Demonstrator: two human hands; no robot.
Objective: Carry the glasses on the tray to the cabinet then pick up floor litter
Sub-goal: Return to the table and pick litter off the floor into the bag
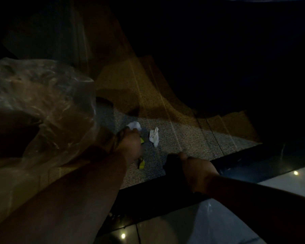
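The scene is very dim. My left hand (130,143) reaches down to the grey carpet (183,138), its fingers closed around a crumpled white paper (134,125). A second crumpled white paper (154,137) lies on the carpet just right of that hand. Small yellow-green scraps (141,163) show beside and under my left wrist. A clear plastic bag (42,103) billows above my left forearm, its edge running toward that hand. My right hand (197,171) rests on a dark glossy floor strip (253,161), its fingers lost in shadow. No glasses, tray or cabinet are in view.
A yellowish carpet area (139,88) lies beyond the grey patch. Large dark furniture shapes fill the top and right. Shiny pale floor tiles (218,222) with light reflections lie at the lower right.
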